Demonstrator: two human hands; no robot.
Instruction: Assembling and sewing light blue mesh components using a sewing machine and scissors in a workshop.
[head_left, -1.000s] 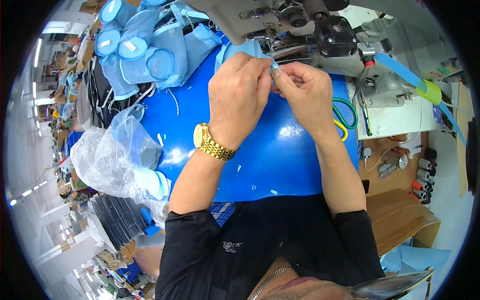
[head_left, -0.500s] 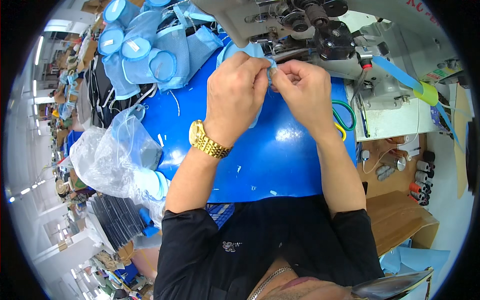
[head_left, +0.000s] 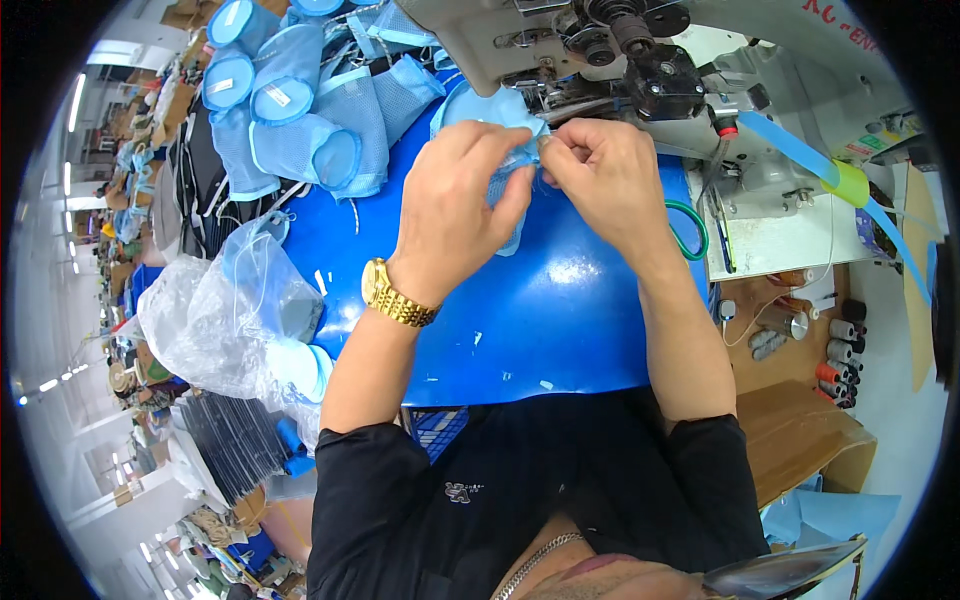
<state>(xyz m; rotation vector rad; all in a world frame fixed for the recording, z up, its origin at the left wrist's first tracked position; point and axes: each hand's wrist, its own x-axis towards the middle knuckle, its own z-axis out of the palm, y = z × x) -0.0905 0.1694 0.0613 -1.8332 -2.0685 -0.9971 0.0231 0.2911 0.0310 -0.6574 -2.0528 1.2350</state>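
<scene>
Step in hand, as I judge it: arranging the edge of the cloth (head_left: 486, 104) by hand; the cloth is over the far part of the blue table (head_left: 520, 330), just beside the working parts of the machine (head_left: 460, 35); my left hand (head_left: 450, 205) is partly open, thumb and forefinger parted with cloth showing between them, and whether its hidden fingers grip I cannot tell; my right hand (head_left: 608, 185) is closed to a pinch, thumb against forefinger, at the cloth's right edge; the next move would call for a flat edge and fingertips clear of the machine. Markings: red lettering (head_left: 838, 22) at far right on the machine, partly legible; white labels (head_left: 278, 93) on the pouches (head_left: 355, 125) at far left, too small to read; a small pale logo (head_left: 459, 492) on my black shirt (head_left: 600, 480).
</scene>
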